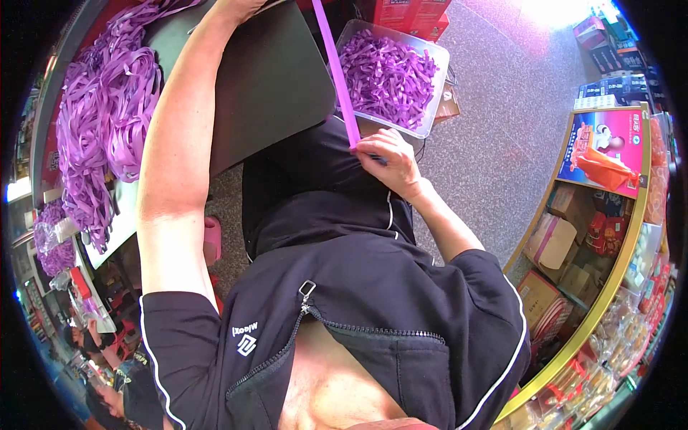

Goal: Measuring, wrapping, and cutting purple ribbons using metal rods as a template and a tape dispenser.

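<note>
My right hand (393,159) is closed in a pinch on the lower end of a purple ribbon strap (337,75), above my lap. The strap runs taut upward and leaves the picture at the top edge. My left arm reaches across a dark board (269,86), and my left hand (242,7) is mostly cut off by the top edge, so its fingers do not show. A thin strip of something sticks out beside it. Left of that arm hangs a thick bundle of purple ribbon straps (118,107).
A clear plastic bin (438,93) full of short purple ribbon pieces stands beyond my right hand, near red boxes (412,18). To the right is a gold-edged display case (573,358) with packaged goods. Other people (118,380) sit at the lower left.
</note>
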Demonstrator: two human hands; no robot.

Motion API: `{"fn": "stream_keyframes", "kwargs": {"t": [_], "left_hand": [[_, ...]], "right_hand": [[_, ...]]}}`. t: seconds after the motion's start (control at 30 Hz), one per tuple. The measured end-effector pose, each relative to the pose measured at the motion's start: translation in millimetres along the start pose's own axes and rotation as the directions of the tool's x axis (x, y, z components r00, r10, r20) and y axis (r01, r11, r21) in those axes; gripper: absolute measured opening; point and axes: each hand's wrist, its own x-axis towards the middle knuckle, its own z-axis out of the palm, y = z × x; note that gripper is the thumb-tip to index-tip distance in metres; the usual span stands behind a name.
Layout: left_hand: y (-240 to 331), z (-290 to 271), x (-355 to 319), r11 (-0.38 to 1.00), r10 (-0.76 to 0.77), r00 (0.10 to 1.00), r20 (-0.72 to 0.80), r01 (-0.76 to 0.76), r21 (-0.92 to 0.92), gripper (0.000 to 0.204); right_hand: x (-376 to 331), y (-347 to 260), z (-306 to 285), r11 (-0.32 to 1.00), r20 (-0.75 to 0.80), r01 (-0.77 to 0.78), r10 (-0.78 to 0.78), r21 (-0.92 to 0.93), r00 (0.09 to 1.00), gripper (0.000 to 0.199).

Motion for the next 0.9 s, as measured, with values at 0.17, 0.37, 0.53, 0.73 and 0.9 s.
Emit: {"fn": "stream_keyframes", "kwargs": {"t": [0.17,0.37,0.53,0.73,0.9], "left_hand": [[-2,-3,-3,1.000,0.002,1.000,-0.005,-0.002,0.030,0.018],[-4,7,4,0.995,-0.021,0.998,0.061,0.027,-0.097,0.019],[-7,-5,1,0.995,0.093,0.995,0.044,-0.092,-0.028,0.016],[-26,2,7,0.994,0.056,0.997,0.044,-0.060,0.086,0.025],[-29,3,8,0.993,0.053,0.999,0.007,-0.054,0.108,0.026]], "right_hand": [[-1,-10,-3,0.954,0.099,-0.275,0.264,0.124,0.960,0.013],[-8,-5,-11,0.979,0.042,-0.097,0.091,0.179,0.995,0.015],[-9,-20,-37,0.994,-0.016,-0.081,0.082,0.069,0.996,0.016],[11,-53,-55,0.975,-0.021,-0.002,0.007,0.222,1.000,0.016],[28,-78,-61,0.891,0.054,-0.082,0.065,0.446,0.996,0.016]]}}
